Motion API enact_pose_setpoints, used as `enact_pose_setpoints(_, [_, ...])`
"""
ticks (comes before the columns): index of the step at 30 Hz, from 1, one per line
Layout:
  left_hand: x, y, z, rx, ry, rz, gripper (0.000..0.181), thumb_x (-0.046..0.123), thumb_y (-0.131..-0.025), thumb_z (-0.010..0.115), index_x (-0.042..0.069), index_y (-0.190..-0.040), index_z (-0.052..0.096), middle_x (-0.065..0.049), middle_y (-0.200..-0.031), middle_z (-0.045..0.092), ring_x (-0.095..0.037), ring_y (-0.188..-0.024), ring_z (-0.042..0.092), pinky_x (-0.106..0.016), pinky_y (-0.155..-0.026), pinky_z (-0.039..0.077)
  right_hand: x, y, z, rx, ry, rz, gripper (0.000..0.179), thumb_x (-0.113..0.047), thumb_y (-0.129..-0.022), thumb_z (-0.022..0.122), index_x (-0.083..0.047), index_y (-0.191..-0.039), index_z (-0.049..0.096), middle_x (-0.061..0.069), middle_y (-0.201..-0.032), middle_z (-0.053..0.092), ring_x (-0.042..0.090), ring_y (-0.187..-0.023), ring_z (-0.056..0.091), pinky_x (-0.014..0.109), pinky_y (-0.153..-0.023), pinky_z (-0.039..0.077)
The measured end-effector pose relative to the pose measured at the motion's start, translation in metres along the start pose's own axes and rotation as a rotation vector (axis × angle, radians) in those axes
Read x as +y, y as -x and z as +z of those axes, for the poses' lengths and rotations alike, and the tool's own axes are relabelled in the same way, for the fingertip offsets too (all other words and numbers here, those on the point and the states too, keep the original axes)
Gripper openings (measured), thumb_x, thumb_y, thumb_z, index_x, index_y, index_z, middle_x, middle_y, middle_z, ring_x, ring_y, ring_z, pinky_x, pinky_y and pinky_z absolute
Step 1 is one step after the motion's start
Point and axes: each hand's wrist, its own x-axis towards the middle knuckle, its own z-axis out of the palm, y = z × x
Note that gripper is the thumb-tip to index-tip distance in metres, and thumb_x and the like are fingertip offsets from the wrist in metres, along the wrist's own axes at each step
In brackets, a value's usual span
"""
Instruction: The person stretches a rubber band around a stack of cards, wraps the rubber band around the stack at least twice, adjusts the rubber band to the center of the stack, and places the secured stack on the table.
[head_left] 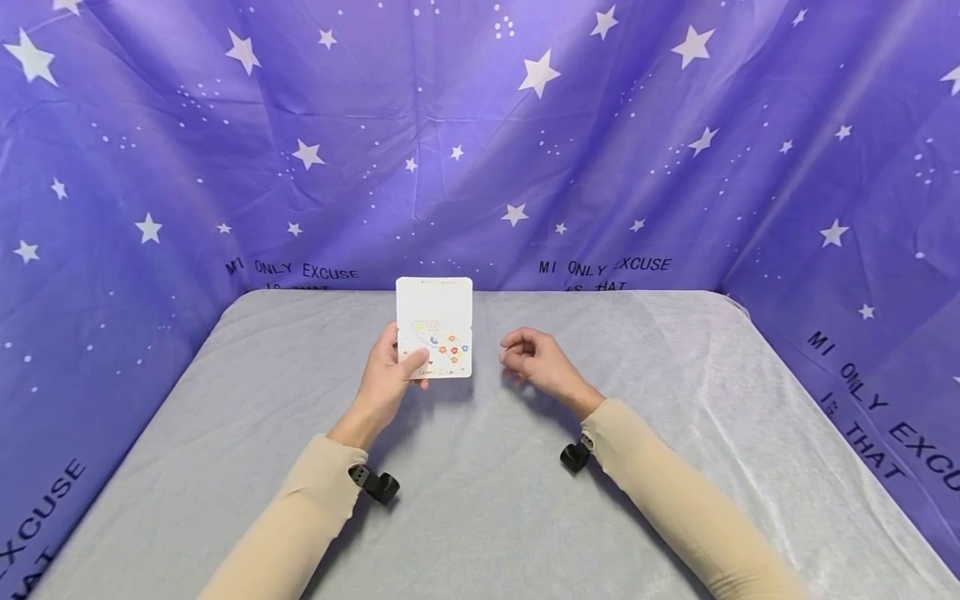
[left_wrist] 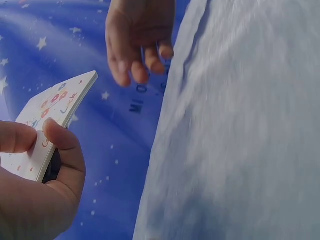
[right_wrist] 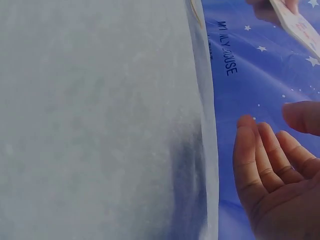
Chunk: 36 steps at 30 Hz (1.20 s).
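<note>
A small white booklet (head_left: 435, 304) with rounded corners, printed with coloured flowers and lettering on its lower half, is held up over the table. My left hand (head_left: 381, 377) grips its lower left side, thumb on the printed face and fingers behind. The left wrist view shows the booklet (left_wrist: 70, 92) edge-on, with some thickness and something dark under it. To the right of it, my right hand (head_left: 546, 364) hovers apart, holding nothing. Its loosely bent fingers (right_wrist: 245, 155) show in the right wrist view, where a corner of the booklet (right_wrist: 300, 30) appears at top right.
A grey cloth (head_left: 480, 517) covers the table. Purple curtains (head_left: 420, 125) with white stars and black lettering stand behind it and along both sides. Small black devices (head_left: 384, 487) are strapped at both wrists, over beige sleeves (head_left: 292, 508).
</note>
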Motion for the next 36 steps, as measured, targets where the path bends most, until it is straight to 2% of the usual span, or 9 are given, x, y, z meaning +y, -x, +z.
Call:
enact_pose_setpoints(4, [0.003,-0.001,-0.015,0.015,0.000,0.011,0.038,-0.005,-0.093,0.051,0.004,-0.128,0.039,-0.017,-0.104,0.064,-0.016,-0.070,0.064,-0.025,-0.047,0.050,-0.011,0.004,-0.001,-0.022,-0.009,-0.008,0.025,-0.002,-0.090,0.062,0.009,-0.111,0.054,0.031,-0.098,0.062,0.047,-0.085,0.062,0.056,-0.069,0.053])
enact_pose_setpoints(8, [0.006,0.000,-0.029,0.035,0.000,0.018,0.036,-0.006,-0.093,0.051,0.003,-0.125,0.039,-0.011,-0.099,0.065,-0.016,-0.069,0.064,-0.024,-0.046,0.049,-0.026,0.008,0.002,-0.042,0.020,-0.032,0.024,0.001,-0.090,0.061,0.009,-0.111,0.055,0.030,-0.097,0.063,0.047,-0.085,0.061,0.057,-0.070,0.053])
enact_pose_setpoints(14, [0.009,0.001,-0.051,0.056,-0.004,0.022,0.034,-0.006,-0.093,0.051,0.003,-0.124,0.039,-0.005,-0.095,0.066,-0.015,-0.067,0.063,-0.024,-0.046,0.048,-0.016,-0.004,0.011,-0.055,0.033,-0.035,0.027,-0.002,-0.089,0.063,0.007,-0.114,0.055,0.022,-0.098,0.064,0.043,-0.088,0.062,0.054,-0.073,0.054])
enact_pose_setpoints(18, [0.010,0.002,-0.065,0.076,-0.011,0.029,0.035,-0.006,-0.092,0.051,0.005,-0.123,0.039,-0.003,-0.094,0.067,-0.014,-0.066,0.062,-0.024,-0.046,0.049,-0.015,-0.009,0.020,-0.062,0.058,-0.049,0.029,-0.003,-0.088,0.063,0.008,-0.114,0.054,0.018,-0.097,0.065,0.032,-0.084,0.063,0.045,-0.070,0.056])
enact_pose_setpoints(23, [0.012,0.004,-0.081,0.109,-0.012,0.032,0.035,-0.007,-0.093,0.050,0.012,-0.121,0.041,0.001,-0.093,0.067,-0.013,-0.067,0.063,-0.023,-0.046,0.048,-0.017,-0.014,0.031,-0.078,0.108,-0.069,0.031,-0.004,-0.087,0.065,0.006,-0.115,0.056,0.012,-0.095,0.064,0.021,-0.080,0.061,0.034,-0.066,0.056])
enact_pose_setpoints(36, [0.010,0.006,-0.114,0.153,0.032,0.071,0.032,-0.005,-0.094,0.051,0.016,-0.118,0.043,0.002,-0.096,0.068,-0.012,-0.070,0.063,-0.021,-0.046,0.048,-0.027,-0.027,0.063,-0.173,0.301,-0.131,0.026,-0.011,-0.086,0.069,-0.001,-0.109,0.063,0.002,-0.094,0.065,0.016,-0.084,0.061,0.028,-0.069,0.053])
